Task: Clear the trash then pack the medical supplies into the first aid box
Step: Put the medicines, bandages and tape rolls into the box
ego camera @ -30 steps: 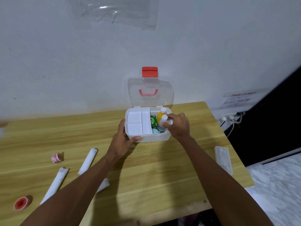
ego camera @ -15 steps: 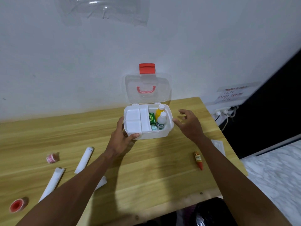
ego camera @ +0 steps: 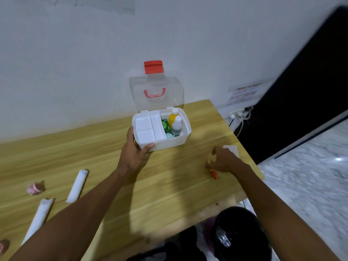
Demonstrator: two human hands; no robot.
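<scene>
The white first aid box (ego camera: 180, 142) stands open at the back of the table, its clear lid (ego camera: 156, 93) leaning on the wall. Inside are a white tray, a green pack (ego camera: 165, 125), a yellow bottle (ego camera: 173, 117) and a white bottle (ego camera: 177, 127). My left hand (ego camera: 134, 153) grips the box's front left corner. My right hand (ego camera: 225, 160) hovers over a small orange tube (ego camera: 214, 174) lying near the table's right edge; the fingertips touch its upper end, the thumb stays apart. A white flat pack (ego camera: 232, 148) lies just beyond that hand.
Two white wrapped rolls (ego camera: 77, 187) (ego camera: 38, 221) and a pink tape roll (ego camera: 34, 188) lie at the left; another red roll (ego camera: 2, 246) sits at the frame's edge. A black trash bin (ego camera: 243, 234) stands below the table's front right corner. Cables (ego camera: 239, 117) hang on the wall.
My right hand left the white bottle in the box and came down and right onto the orange tube. The left hand has stayed on the box.
</scene>
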